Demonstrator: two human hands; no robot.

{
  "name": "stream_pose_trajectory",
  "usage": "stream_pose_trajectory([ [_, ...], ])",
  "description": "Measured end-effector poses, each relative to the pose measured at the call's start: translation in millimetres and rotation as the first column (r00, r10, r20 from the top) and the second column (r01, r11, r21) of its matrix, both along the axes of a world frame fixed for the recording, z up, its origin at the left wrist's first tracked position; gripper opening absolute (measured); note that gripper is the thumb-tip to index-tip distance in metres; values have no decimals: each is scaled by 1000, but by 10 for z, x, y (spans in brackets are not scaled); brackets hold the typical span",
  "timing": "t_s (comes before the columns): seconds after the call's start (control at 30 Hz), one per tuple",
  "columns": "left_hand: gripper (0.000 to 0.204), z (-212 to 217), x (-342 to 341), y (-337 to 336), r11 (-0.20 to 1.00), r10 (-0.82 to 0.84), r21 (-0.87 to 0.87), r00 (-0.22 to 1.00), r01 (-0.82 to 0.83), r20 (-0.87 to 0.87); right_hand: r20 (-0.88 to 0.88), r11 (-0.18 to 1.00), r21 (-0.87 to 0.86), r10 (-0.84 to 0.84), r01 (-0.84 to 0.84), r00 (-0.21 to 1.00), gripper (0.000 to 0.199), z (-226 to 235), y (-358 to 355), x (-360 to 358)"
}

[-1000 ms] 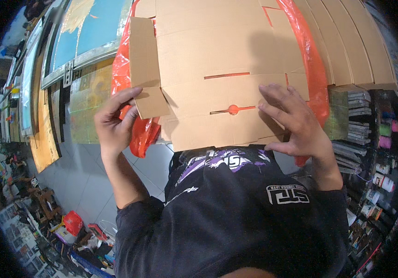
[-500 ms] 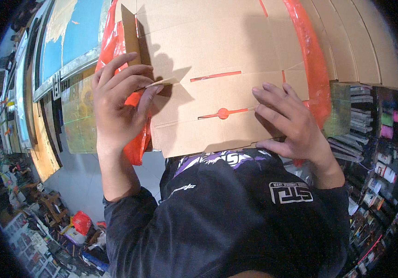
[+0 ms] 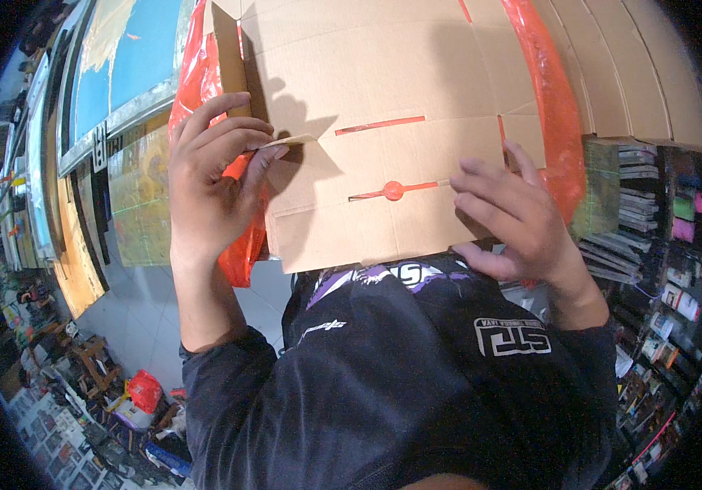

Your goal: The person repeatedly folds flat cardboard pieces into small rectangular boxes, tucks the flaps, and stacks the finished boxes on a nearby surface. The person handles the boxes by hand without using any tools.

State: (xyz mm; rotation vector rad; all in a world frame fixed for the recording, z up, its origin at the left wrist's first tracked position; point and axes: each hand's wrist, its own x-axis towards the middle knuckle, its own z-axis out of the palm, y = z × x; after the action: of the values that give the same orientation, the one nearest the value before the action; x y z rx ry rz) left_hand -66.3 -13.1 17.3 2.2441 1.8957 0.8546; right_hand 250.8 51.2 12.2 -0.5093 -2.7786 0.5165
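Note:
A flat brown cardboard box blank (image 3: 367,73) with creases and cut slots lies in front of me on red plastic sheeting (image 3: 552,122). Red shows through two long slots, one of them with a round hole in its middle. The left side flap (image 3: 228,57) stands folded up. My left hand (image 3: 213,175) pinches a small cardboard tab (image 3: 295,141) near that flap, between thumb and fingers. At the near right edge, my right hand (image 3: 510,212) rests with its fingers spread over the cardboard and its thumb at the near edge.
More creased cardboard sheets (image 3: 620,65) lie at the far right. Beyond my left hand stands a framed blue panel (image 3: 134,61). Stacked grey strips (image 3: 637,196) and shelved goods line the right. A red bag (image 3: 144,392) sits among clutter at lower left.
My left hand has tilted the small tab slightly flatter. The right hand has shifted a little to the right, its fingers lifting somewhat. The cardboard's near edge has moved slightly away from me.

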Motion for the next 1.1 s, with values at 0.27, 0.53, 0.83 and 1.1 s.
stream_pose_trajectory([
  [0.27, 11, 43, 27, 3, 989, -99, -97, 991, 108, 95, -351, 981, 151, -60, 120, 935, 17, 271, 95, -78],
  [0.53, 43, -18, -95, 9, 944, -214, -99, 816, 313, 537, -426, 983, 80, -116, 165, 897, 11, 320, 286, -133],
  [0.83, 50, -101, -100, -28, 956, -259, -86, 945, 280, 202, -419, 924, -308, -346, 227, 839, 18, 243, 378, 82],
  [1.1, 64, -115, -21, -5, 970, -238, -2, 952, 243, 192, 71, 512, -350, -821, 785, 566, 41, -2, 411, 357],
])
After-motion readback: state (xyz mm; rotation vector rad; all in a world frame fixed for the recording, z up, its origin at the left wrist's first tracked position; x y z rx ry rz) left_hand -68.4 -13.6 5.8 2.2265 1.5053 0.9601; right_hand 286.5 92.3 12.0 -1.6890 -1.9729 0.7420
